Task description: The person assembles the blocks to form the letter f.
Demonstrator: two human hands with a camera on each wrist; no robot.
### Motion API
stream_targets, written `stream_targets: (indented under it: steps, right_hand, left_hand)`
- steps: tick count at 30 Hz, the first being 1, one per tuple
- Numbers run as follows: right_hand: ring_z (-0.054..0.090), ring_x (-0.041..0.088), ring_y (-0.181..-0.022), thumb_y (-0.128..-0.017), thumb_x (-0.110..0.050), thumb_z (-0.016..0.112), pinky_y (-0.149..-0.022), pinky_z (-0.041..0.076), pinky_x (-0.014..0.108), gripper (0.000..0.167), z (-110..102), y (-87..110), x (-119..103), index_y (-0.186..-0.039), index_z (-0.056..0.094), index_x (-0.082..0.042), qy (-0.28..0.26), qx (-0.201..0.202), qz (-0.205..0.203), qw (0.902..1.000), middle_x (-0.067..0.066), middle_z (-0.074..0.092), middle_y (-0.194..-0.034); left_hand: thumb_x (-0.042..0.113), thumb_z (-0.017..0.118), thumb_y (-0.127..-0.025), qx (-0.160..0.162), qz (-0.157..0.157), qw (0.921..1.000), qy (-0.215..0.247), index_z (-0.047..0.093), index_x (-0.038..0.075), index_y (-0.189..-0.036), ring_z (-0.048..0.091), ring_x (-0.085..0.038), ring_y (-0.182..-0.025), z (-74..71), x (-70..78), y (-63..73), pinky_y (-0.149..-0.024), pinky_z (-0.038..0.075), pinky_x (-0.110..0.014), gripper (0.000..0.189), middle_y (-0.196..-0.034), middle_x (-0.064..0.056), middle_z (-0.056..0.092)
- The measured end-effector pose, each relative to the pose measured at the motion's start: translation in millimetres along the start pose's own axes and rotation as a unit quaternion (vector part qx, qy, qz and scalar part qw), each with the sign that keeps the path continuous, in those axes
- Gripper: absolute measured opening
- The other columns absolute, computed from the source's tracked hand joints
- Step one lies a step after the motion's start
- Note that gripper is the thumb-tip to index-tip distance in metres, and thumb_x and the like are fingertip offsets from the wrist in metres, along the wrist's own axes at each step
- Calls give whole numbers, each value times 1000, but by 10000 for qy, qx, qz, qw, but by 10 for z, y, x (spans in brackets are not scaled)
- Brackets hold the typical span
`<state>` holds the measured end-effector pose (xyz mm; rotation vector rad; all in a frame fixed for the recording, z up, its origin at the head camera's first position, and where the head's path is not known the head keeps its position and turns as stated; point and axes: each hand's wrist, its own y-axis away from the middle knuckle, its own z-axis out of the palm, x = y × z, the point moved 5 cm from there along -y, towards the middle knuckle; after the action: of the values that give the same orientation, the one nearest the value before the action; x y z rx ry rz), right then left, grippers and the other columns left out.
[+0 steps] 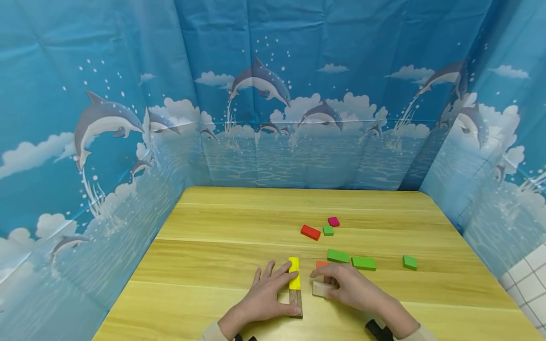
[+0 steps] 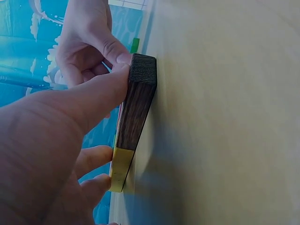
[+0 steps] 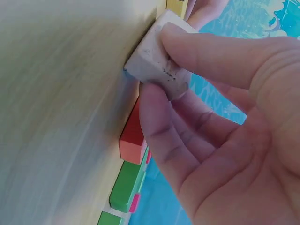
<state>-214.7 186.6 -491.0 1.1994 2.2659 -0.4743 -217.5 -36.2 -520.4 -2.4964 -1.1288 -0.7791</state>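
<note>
My left hand (image 1: 266,296) rests fingertips on the yellow blocks (image 1: 295,283) and its thumb on the dark brown wooden block (image 1: 295,299); these lie end to end in a row. In the left wrist view the brown block (image 2: 135,110) is nearest, with yellow (image 2: 122,164) beyond it. Just right of the row, my right hand (image 1: 358,288) pinches a pale wooden block (image 1: 320,289) between thumb and fingers. The pale block (image 3: 152,58) looks tilted in the right wrist view. An orange-red block (image 1: 321,264) lies right behind it, partly hidden by the hand.
Two green blocks (image 1: 363,263) lie behind the right hand, and a smaller green block (image 1: 410,262) sits farther right. Farther back are a red block (image 1: 310,232), a small green block (image 1: 328,230) and a magenta block (image 1: 334,221). A dolphin-print curtain (image 1: 298,156) surrounds the wooden table (image 1: 204,265).
</note>
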Motion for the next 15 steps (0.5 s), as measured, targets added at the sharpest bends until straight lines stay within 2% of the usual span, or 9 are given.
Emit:
stream_targets:
  steps: [6, 15]
  right_hand:
    - [55, 5, -76, -89, 1, 73, -67, 50, 25, 42, -19, 13, 7, -125, 71, -20, -118, 25, -84, 9999, -12, 61, -89]
    - [57, 10, -75, -92, -10, 74, -65, 51, 27, 37, -62, -26, 62, -127, 67, -21, -406, 347, 340, 9980, -10, 62, -86]
  left_hand:
    - [68, 69, -83, -13, 15, 10000, -24, 45, 27, -154, 10, -46, -150, -2, 5, 0, -110, 3, -75, 86, -165, 2, 25]
    - [70, 68, -82, 1, 0, 10000, -4, 44, 28, -154, 10, -46, -150, 0, -15, 2, -110, 3, -75, 87, -165, 3, 24]
